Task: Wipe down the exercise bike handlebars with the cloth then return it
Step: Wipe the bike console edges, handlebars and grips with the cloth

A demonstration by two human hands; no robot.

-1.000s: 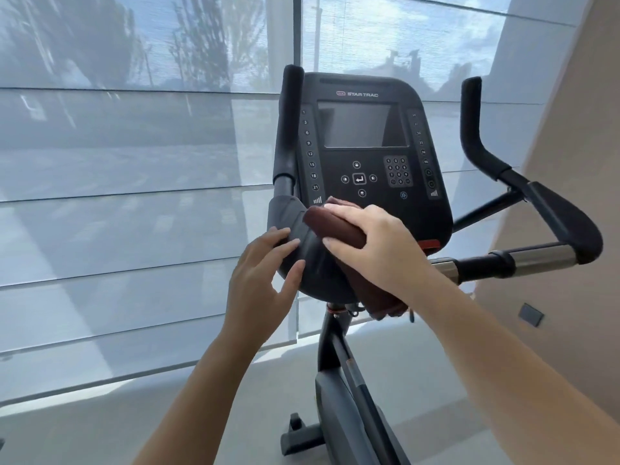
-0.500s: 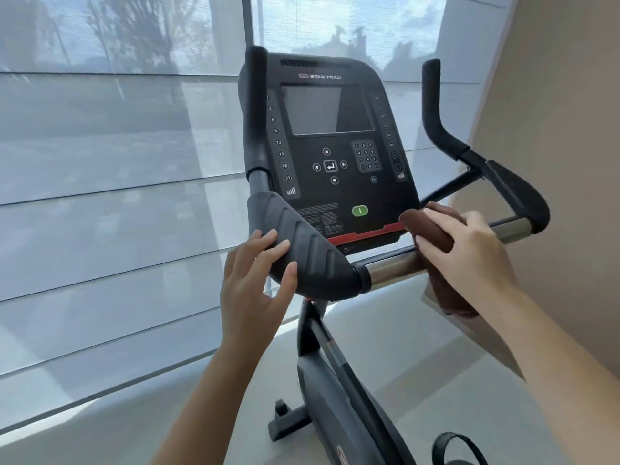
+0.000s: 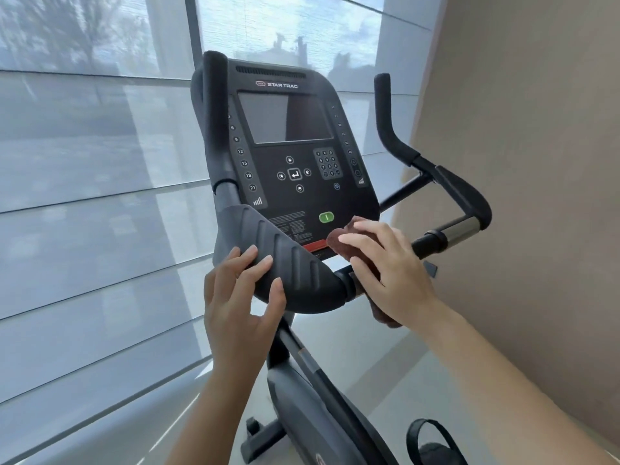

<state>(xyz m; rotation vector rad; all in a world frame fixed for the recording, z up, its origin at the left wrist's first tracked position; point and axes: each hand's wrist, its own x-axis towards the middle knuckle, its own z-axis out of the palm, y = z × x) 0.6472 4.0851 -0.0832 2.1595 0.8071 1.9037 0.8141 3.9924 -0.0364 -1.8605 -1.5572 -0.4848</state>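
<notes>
A black exercise bike stands before me with its console (image 3: 292, 156) facing me. The handlebars have a padded left elbow rest (image 3: 288, 263), a chrome cross bar (image 3: 459, 229) and upright horns on the left (image 3: 214, 129) and right (image 3: 385, 122). My right hand (image 3: 389, 273) presses a dark maroon cloth (image 3: 339, 241) around the cross bar just right of the padded rest. My left hand (image 3: 241, 297) lies flat on the near side of the padded rest, fingers spread, holding nothing.
A big window with a translucent roller blind (image 3: 94, 196) fills the left and back. A beige wall (image 3: 536, 162) runs close along the right. The bike frame (image 3: 312, 397) and a pedal strap (image 3: 432, 441) are below, over a pale floor.
My right hand slid the cloth from the padded rest to the right along the cross bar, then back left toward the rest. My left hand stayed on the pad.
</notes>
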